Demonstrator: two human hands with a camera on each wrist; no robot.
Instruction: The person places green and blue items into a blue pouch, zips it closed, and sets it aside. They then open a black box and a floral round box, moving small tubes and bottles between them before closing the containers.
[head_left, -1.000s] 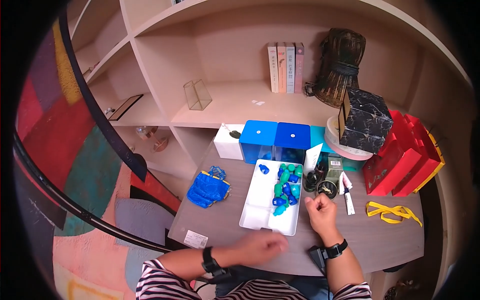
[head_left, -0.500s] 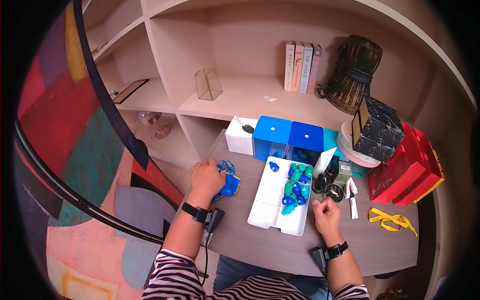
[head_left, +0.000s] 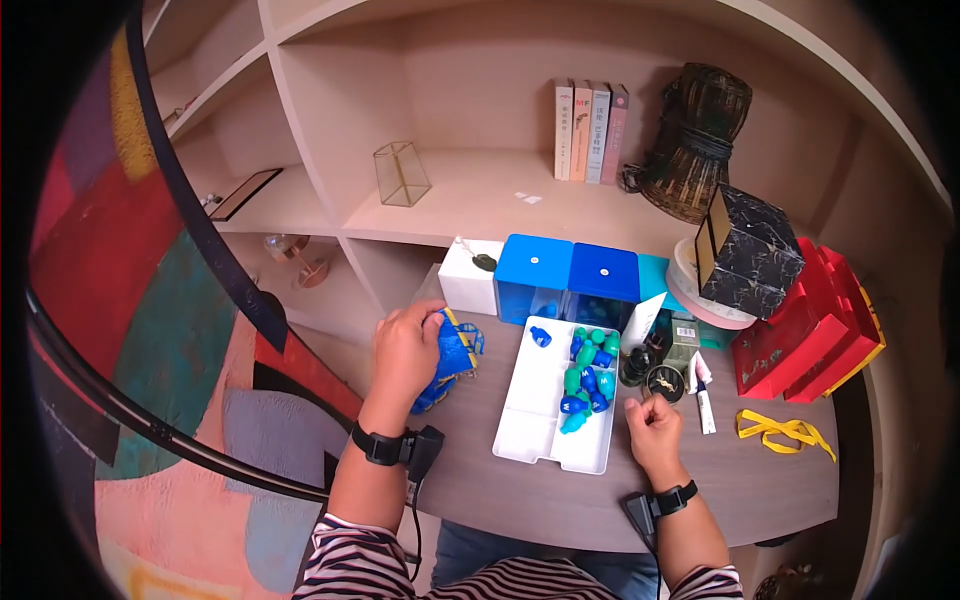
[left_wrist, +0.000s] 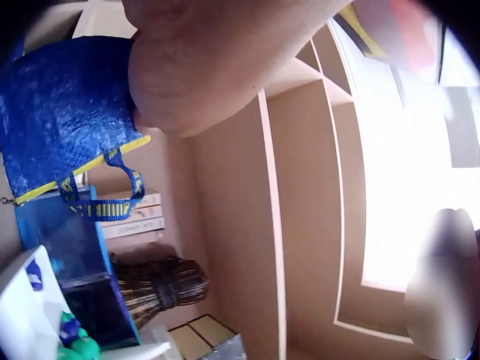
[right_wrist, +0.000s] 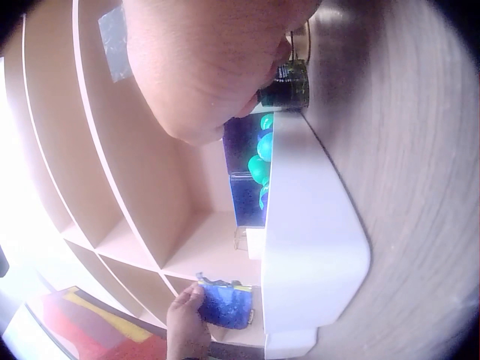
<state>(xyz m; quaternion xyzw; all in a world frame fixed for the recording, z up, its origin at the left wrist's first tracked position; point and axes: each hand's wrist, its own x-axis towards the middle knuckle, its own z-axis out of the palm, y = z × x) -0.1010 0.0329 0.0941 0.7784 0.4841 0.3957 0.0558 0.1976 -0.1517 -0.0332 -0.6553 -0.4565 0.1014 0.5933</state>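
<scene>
My left hand [head_left: 408, 350] grips a small blue bag [head_left: 456, 352] with yellow trim at the table's left side. In the left wrist view the bag [left_wrist: 67, 105] hangs beside the hand, its patterned strap handles dangling at the yellow edge. My right hand [head_left: 655, 430] rests, fingers loosely curled and holding nothing, just right of a white divided tray [head_left: 525, 420]. Several blue and green rounded pieces [head_left: 573, 380], some marked with a white letter, are heaped in the tray's right part. A single blue piece [head_left: 540, 336] lies in its upper left.
Behind the tray stand a light blue box [head_left: 533, 262], a dark blue box [head_left: 604, 272] and a white box [head_left: 470, 278]. Jars, a white tube [head_left: 642, 322] and a small tube [head_left: 705, 405] are close to the right hand. Yellow ribbon [head_left: 785, 430] and red bags [head_left: 790, 345] occupy the right.
My left hand has moved from in front of the tray to the blue bag at the left, taken hold of it and tipped it up. The right hand has stayed beside the tray.
</scene>
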